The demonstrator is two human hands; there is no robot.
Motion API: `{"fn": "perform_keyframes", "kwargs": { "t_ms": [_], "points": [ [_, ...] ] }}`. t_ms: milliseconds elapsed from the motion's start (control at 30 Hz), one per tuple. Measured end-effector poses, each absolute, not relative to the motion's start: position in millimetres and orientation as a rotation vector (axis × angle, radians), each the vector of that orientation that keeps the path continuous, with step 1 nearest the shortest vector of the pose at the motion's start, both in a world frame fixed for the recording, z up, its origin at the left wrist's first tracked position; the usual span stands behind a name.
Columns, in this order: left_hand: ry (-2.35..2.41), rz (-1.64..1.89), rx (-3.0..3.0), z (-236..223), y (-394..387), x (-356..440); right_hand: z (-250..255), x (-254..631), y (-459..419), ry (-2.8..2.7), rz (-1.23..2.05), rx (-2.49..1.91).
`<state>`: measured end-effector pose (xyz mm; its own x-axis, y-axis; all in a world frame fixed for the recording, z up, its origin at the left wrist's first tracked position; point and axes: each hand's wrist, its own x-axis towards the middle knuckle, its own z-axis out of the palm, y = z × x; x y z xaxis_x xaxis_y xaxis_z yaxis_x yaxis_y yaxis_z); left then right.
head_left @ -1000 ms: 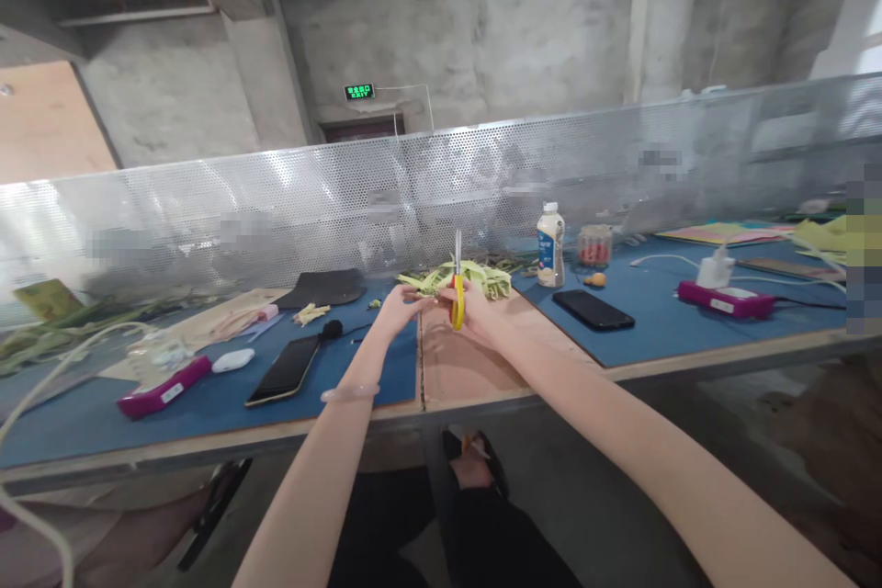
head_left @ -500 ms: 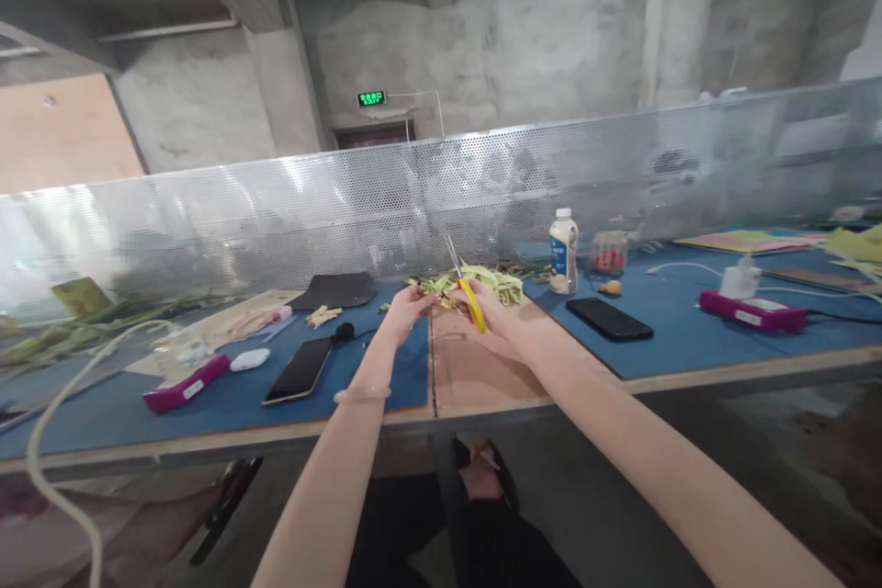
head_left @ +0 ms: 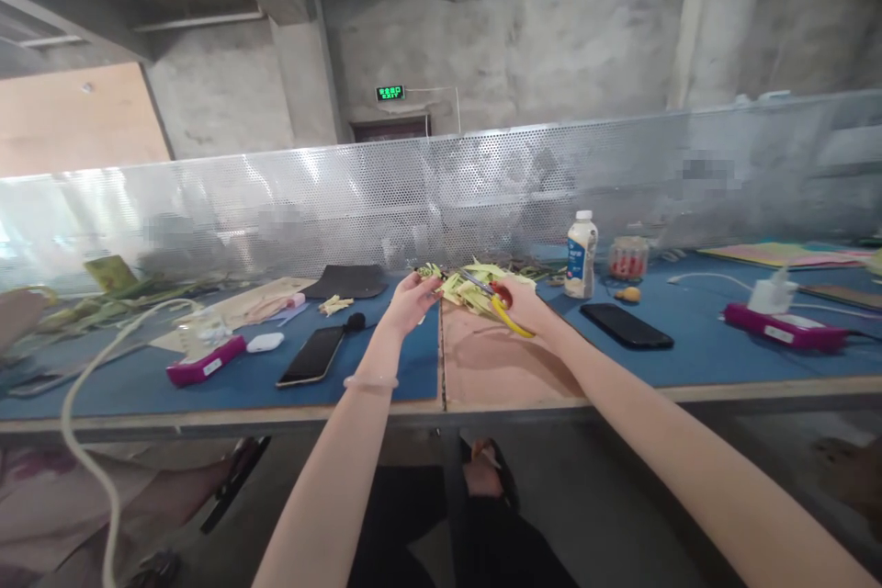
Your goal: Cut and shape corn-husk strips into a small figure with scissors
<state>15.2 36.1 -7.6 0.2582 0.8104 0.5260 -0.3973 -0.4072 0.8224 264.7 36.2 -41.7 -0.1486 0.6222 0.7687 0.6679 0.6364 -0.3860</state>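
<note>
Both my hands are over the middle of the table. My right hand is closed round the handles of the scissors, which are yellow and partly red, and the blades point left over a pile of pale green leaf strips. Just left of the pile, the fingers of my left hand pinch a small green plant piece. The tip of the scissors comes near the left fingers. I cannot make out whether the blades touch anything.
A black phone, a white-capped bottle and a clear jar stand or lie to the right. Left are another phone, a white case and a purple power strip. A perforated metal screen runs behind.
The scissors have swung from pointing up and away to pointing left, toward my left hand. My left hand has turned, its fingers now raised with the plant piece. The view has shifted slightly left.
</note>
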Motion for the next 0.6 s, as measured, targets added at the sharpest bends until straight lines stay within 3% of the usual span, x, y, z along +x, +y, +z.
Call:
{"fn": "perform_keyframes", "kwargs": {
  "t_ms": [600],
  "points": [
    [0.265,1.212,1.368,-9.6,35.6,13.1,-34.6,257.6,20.6,-2.047,-0.271,-1.055]
  ]
}}
